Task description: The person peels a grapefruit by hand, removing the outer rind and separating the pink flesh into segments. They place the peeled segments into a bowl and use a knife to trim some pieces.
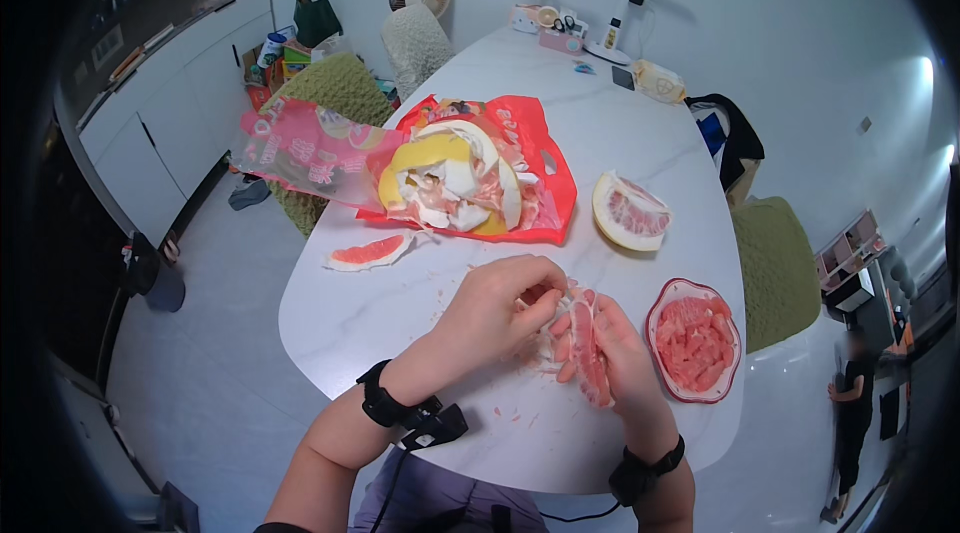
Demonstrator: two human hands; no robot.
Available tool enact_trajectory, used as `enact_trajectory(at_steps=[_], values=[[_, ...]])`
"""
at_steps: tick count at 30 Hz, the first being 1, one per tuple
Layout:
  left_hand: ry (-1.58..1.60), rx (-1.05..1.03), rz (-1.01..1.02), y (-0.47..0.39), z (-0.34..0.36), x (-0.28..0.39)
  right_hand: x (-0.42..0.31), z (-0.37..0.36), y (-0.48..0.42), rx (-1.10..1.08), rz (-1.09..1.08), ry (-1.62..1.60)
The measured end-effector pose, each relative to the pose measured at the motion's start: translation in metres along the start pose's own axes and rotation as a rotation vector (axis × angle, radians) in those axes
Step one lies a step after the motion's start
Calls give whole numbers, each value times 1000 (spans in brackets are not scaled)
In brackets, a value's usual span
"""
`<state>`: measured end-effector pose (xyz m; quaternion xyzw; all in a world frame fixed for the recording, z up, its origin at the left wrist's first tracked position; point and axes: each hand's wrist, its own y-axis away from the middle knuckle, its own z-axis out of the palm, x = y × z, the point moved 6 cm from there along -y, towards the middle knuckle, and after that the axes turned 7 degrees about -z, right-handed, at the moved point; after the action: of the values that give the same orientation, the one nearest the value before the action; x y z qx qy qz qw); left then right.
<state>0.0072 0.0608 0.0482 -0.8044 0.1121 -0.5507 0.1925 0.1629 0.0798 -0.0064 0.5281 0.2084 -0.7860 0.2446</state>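
My right hand (615, 345) holds a peeled pomelo segment (586, 349) upright near the table's front edge. The thumb and fingertips of my left hand (525, 293) pinch white membrane at the segment's upper end. Scraps of membrane (544, 356) lie beneath the hands, partly hidden. To the right is a red-rimmed bowl (694, 341) of pink pomelo flesh. A thick pomelo wedge with rind (630, 214) rests behind the bowl. Peels and pith (450, 176) are heaped on a red plastic bag (551, 195). Left of my hands lies a segment in white membrane (369, 254).
Desk lamps (613, 34), a pink box with scissors (561, 41), a phone (622, 77) and a wipes pack (658, 81) stand or lie at the white table's (337, 323) far end. Green-covered chairs (776, 270) flank it. A person in dark clothes (853, 413) stands far right.
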Motion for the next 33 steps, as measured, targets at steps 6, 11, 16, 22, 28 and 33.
enact_trajectory(at_steps=[6,11,16,22,28,33], values=[[53,-192,-62,5,9,0,-1,-6,-2,128,-66,53],[46,-310,-198,8,16,-4,-1,-5,0,104,-124,78],[82,-317,-264,10,16,-8,1,-7,1,126,-140,95],[35,-257,-190,10,16,-9,-6,-1,3,111,-292,335],[-3,-271,-223,10,17,-8,-7,1,3,80,-283,345],[-74,-237,-180,8,15,-8,-6,0,2,153,-271,337]])
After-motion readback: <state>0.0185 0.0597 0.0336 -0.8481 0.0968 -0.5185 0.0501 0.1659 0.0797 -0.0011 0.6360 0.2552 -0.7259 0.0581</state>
